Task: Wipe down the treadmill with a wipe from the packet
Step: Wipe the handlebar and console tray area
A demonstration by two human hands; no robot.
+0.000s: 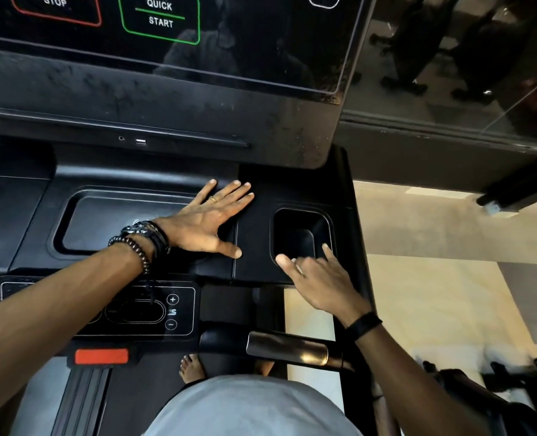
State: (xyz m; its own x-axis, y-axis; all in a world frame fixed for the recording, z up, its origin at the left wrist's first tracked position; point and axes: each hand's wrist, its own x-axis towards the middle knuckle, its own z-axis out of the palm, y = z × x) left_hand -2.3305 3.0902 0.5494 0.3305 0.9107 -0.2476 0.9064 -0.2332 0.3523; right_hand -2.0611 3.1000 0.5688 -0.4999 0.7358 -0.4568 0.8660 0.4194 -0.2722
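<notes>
Centre frame: our left hand (209,220) lies flat, fingers straight and spread, palm down on the treadmill console tray (109,180). Lower right of it, our right hand (319,283) hovers at the near rim of the cup holder (300,236), fingers loosely apart, gripping nothing we can make out. Quick-start panel (160,18) at top. Can't see any wipe or packet.

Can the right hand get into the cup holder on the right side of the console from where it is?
Probably yes. The right hand sits at the near rim of the cup holder, fingers loosely spread and holding nothing; the left hand lies flat beside it, not over it.
</notes>
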